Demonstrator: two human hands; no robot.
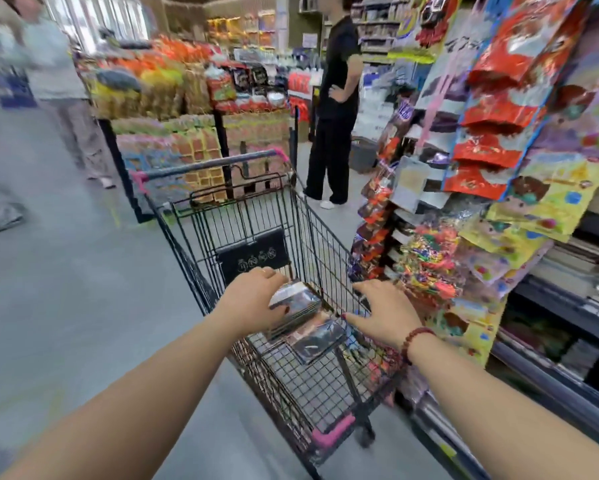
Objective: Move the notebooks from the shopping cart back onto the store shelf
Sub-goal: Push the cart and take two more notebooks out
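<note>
Two hands, one shopping cart [325, 244]. Left hand [253, 299] grips stack of notebooks [296, 303] inside basket, count blurred. One loose notebook [320, 337] flat on cart floor just below. Right hand [383, 313], fingers [360, 289] spread, holding nothing. Hanging snack bags [492, 140] crowd shelf [568, 265] at right; person in black [336, 109] beyond cart.

A smooth grey floor [66, 289] runs down the aisle. A display stand [187, 109] piled with bright snack packets sits mid-aisle, hanging bags [499, 109] crowd the right side, and a person in black [336, 109] stands beyond, blurred.
</note>
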